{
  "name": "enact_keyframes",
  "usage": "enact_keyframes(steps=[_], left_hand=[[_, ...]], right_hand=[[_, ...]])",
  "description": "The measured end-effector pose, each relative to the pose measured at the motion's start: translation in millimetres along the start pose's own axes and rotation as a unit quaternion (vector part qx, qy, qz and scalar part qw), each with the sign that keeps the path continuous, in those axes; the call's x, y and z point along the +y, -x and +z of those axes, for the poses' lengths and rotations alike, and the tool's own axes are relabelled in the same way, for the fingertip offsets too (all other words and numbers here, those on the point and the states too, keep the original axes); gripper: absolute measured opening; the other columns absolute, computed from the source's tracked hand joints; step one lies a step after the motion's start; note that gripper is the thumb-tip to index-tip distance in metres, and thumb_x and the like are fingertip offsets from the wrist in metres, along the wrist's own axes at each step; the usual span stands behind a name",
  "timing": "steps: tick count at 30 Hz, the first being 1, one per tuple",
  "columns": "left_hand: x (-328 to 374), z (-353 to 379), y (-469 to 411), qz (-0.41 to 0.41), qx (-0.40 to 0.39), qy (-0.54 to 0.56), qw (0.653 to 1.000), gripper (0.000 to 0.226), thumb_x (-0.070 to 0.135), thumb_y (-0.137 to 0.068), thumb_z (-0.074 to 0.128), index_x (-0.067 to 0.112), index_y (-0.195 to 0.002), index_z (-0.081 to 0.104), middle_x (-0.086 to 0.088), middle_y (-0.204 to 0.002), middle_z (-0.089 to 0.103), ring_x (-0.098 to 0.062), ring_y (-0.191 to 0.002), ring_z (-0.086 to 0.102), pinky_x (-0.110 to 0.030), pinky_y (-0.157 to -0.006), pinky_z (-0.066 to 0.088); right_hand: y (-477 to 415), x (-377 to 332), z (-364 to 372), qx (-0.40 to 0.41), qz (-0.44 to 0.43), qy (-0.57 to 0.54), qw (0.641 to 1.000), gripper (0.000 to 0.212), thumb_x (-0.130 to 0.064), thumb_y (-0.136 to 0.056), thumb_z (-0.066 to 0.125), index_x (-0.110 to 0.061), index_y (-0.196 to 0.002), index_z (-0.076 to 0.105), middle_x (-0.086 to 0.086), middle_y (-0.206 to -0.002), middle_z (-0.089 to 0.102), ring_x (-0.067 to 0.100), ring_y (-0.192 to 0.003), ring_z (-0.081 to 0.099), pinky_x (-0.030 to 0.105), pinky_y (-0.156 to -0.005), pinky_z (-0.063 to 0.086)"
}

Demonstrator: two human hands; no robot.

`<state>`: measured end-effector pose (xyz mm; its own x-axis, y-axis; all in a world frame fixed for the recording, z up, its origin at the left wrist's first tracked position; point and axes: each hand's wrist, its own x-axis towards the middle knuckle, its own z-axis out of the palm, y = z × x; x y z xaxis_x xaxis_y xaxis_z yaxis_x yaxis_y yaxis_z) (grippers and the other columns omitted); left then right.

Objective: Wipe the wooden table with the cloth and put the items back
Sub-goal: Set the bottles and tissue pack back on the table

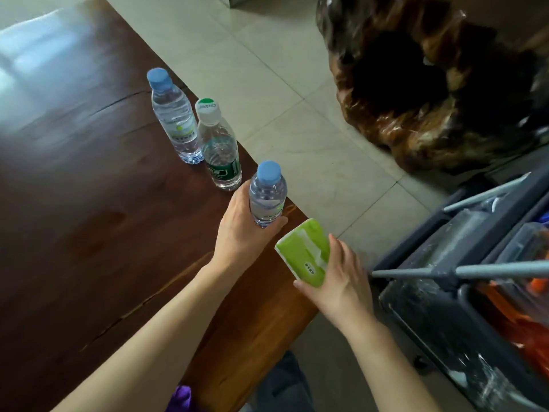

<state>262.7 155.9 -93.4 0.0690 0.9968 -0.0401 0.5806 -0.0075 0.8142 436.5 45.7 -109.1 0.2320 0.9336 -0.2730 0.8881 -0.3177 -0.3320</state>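
My left hand (pixel 242 226) grips the lower part of a blue-capped water bottle (pixel 267 193) standing upright near the right edge of the dark wooden table (pixel 89 203). My right hand (pixel 338 282) holds a green tissue pack (pixel 304 254), tilted, just above the table's right edge. Further along that edge stand a green-labelled bottle with a white and green cap (pixel 219 147) and another blue-capped bottle (pixel 175 117), close together. A bit of purple cloth (pixel 181 398) shows at the bottom by my left arm.
A grey cart (pixel 463 289) with metal rods and orange things inside stands on the right, close to the table. A large dark carved wooden stump (pixel 430 81) sits on the tiled floor (pixel 282 84) beyond it.
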Motion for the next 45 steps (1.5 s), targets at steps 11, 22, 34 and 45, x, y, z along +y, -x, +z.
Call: enact_keyframes(steps=[11, 22, 34, 45], left_hand=[[-5, -11, 10, -0.002, 0.065, 0.023, 0.998, 0.057, 0.037, -0.072, 0.084, 0.03, -0.122, 0.057, 0.014, -0.107, 0.07, -0.008, -0.09, 0.069, -0.036, -0.078, 0.057], [-61, -135, 96, -0.105, 0.21, 0.001, 0.972, 0.048, 0.034, -0.071, 0.087, 0.028, -0.109, 0.06, 0.013, -0.097, 0.071, -0.007, -0.083, 0.07, -0.019, -0.074, 0.053], [-136, -234, 115, -0.196, 0.359, 0.016, 0.912, 0.057, 0.032, -0.07, 0.089, 0.017, -0.118, 0.063, 0.005, -0.102, 0.074, -0.012, -0.089, 0.073, -0.034, -0.08, 0.06], [-171, -256, 66, -0.224, 0.384, -0.002, 0.896, 0.057, 0.032, -0.071, 0.088, 0.017, -0.12, 0.062, 0.002, -0.107, 0.074, -0.02, -0.094, 0.073, -0.043, -0.082, 0.059]], right_hand=[[-6, 0, 5, 0.008, -0.007, -0.043, 0.999, 0.099, -0.06, -0.072, 0.077, -0.02, -0.15, 0.032, 0.006, -0.138, 0.053, 0.025, -0.123, 0.053, 0.038, -0.095, 0.049], [-5, -76, 10, -0.077, -0.221, -0.016, 0.972, 0.103, -0.03, -0.057, 0.091, -0.012, -0.146, 0.044, 0.009, -0.134, 0.058, 0.031, -0.123, 0.054, 0.045, -0.105, 0.042], [-77, -257, 51, -0.139, -0.484, 0.014, 0.864, 0.086, -0.033, -0.061, 0.08, -0.011, -0.139, 0.05, 0.005, -0.13, 0.061, 0.028, -0.122, 0.057, 0.046, -0.107, 0.041], [-154, -352, 89, -0.151, -0.561, 0.076, 0.81, 0.079, -0.027, -0.062, 0.077, -0.015, -0.135, 0.051, 0.002, -0.125, 0.06, 0.028, -0.119, 0.054, 0.047, -0.112, 0.031]])
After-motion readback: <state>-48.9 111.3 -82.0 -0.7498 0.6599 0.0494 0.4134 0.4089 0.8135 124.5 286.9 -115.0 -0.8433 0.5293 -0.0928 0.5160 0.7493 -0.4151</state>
